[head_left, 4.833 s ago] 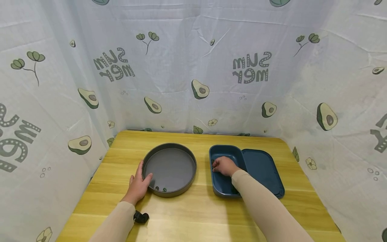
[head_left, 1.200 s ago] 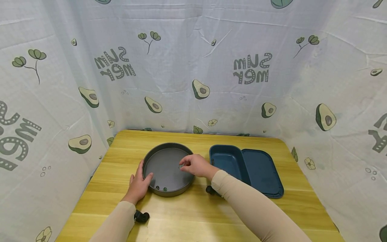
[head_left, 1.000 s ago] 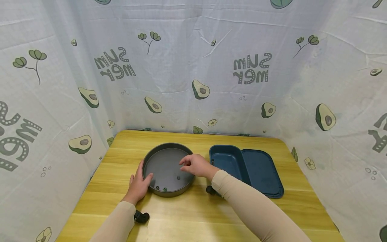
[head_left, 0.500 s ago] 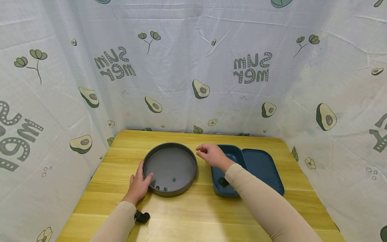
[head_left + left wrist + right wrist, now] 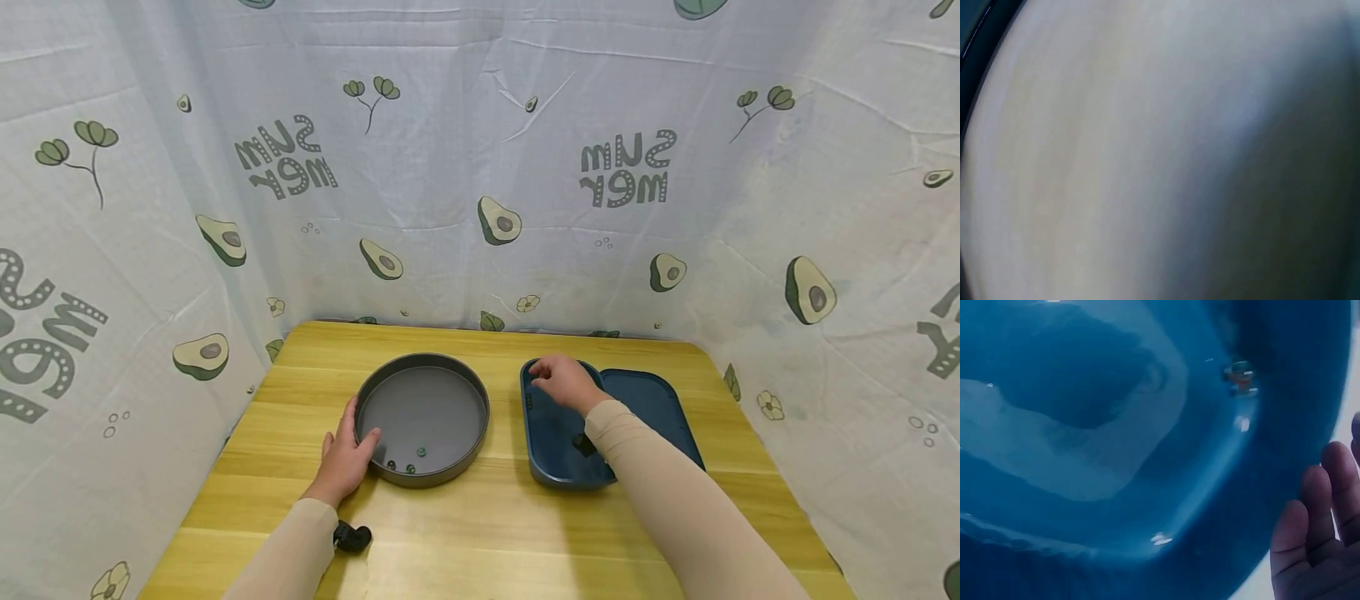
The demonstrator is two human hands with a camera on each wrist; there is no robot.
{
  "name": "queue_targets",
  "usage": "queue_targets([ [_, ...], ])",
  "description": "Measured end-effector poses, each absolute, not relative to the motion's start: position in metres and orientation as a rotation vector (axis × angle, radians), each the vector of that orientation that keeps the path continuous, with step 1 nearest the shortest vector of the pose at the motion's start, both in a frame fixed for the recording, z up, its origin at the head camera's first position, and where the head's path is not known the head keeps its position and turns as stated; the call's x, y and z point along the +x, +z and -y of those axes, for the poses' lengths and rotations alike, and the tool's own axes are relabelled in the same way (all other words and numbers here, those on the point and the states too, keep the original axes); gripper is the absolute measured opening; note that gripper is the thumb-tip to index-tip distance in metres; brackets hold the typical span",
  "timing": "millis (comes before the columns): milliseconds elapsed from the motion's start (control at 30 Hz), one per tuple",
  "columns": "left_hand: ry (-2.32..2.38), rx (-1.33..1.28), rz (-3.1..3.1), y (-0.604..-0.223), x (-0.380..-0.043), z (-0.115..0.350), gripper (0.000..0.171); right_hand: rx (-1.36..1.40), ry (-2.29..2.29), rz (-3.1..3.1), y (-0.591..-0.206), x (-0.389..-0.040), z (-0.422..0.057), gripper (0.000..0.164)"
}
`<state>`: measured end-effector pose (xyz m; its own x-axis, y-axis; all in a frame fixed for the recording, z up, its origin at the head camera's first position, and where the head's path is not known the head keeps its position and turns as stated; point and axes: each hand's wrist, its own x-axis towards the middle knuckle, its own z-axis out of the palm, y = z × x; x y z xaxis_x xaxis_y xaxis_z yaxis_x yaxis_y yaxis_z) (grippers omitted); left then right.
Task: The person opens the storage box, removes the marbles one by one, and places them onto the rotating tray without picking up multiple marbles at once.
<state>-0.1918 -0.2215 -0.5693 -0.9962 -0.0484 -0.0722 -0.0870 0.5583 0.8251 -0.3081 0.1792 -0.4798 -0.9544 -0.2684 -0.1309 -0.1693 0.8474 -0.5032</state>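
My left hand (image 5: 347,458) holds the left side of a round dark grey pan (image 5: 476,421), thumb over the rim and fingers along the outer wall. Inside the pan, toward its front, lie three glass marbles: one dark (image 5: 392,465), one green (image 5: 410,469), and one greenish marble (image 5: 422,452) a little farther in. Over the back of a blue rectangular box (image 5: 551,475) hovers my right hand (image 5: 566,385), its fingers loosely bent and holding nothing. Small marbles (image 5: 1242,378) sit against the box's inner wall near these fingers (image 5: 1289,531).
A flat blue lid (image 5: 652,408) lies against the box's right side. Black wrist cameras show at the left wrist (image 5: 352,538) and the right wrist (image 5: 583,445). A printed curtain (image 5: 435,167) encloses the wooden table (image 5: 465,542). The left wrist view is only a pale blur.
My right hand came from the box to over the pan and let a marble drop. That marble rolled left toward the other two. The right hand went back over the box; the left stayed put.
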Motion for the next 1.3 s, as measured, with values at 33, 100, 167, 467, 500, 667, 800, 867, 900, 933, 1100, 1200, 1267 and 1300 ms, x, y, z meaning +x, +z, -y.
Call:
queue_targets([
  [33, 1.452, -0.120, -2.736, -0.569, -0.192, 0.221, 0.080, -0.346, -0.707, -2.828, -0.482, -0.309, -0.181, 0.029],
  [100, 1.448, -0.122, -2.736, -0.569, -0.192, 0.221, 0.080, -0.360, -0.636, -2.822, -0.487, -0.310, -0.183, 0.028],
  [167, 1.449, -0.126, -2.736, -0.569, -0.192, 0.221, 0.080, -0.371, -0.576, -2.817, -0.493, -0.311, -0.186, 0.027],
  [467, 1.440, -0.132, -2.739, -0.569, -0.193, 0.220, 0.081, -0.418, -0.479, -2.773, -0.519, -0.317, -0.196, 0.022],
  [500, 1.440, -0.132, -2.739, -0.569, -0.193, 0.220, 0.081, -0.413, -0.480, -2.768, -0.520, -0.317, -0.197, 0.022],
  [667, 1.443, -0.130, -2.745, -0.570, -0.193, 0.220, 0.081, -0.419, -0.480, -2.773, -0.523, -0.317, -0.195, 0.022],
  [800, 1.443, -0.136, -2.746, -0.571, -0.194, 0.220, 0.080, -0.409, -0.469, -2.781, -0.526, -0.318, -0.191, 0.022],
  [867, 1.442, -0.137, -2.742, -0.572, -0.194, 0.220, 0.080, -0.395, -0.462, -2.788, -0.528, -0.319, -0.189, 0.021],
  [900, 1.445, -0.138, -2.741, -0.572, -0.194, 0.220, 0.080, -0.388, -0.462, -2.791, -0.529, -0.319, -0.188, 0.021],
  [933, 1.445, -0.138, -2.740, -0.572, -0.194, 0.220, 0.080, -0.384, -0.460, -2.793, -0.529, -0.319, -0.187, 0.021],
  [1100, 1.448, -0.140, -2.739, -0.573, -0.194, 0.221, 0.081, -0.406, -0.486, -2.802, -0.535, -0.320, -0.182, 0.019],
  [1200, 1.450, -0.135, -2.740, -0.573, -0.194, 0.221, 0.081, -0.433, -0.501, -2.813, -0.539, -0.320, -0.181, 0.018],
  [1267, 1.452, -0.137, -2.737, -0.573, -0.194, 0.221, 0.081, -0.426, -0.517, -2.819, -0.541, -0.320, -0.180, 0.018],
  [1300, 1.453, -0.140, -2.736, -0.573, -0.194, 0.221, 0.081, -0.423, -0.524, -2.821, -0.542, -0.319, -0.180, 0.018],
])
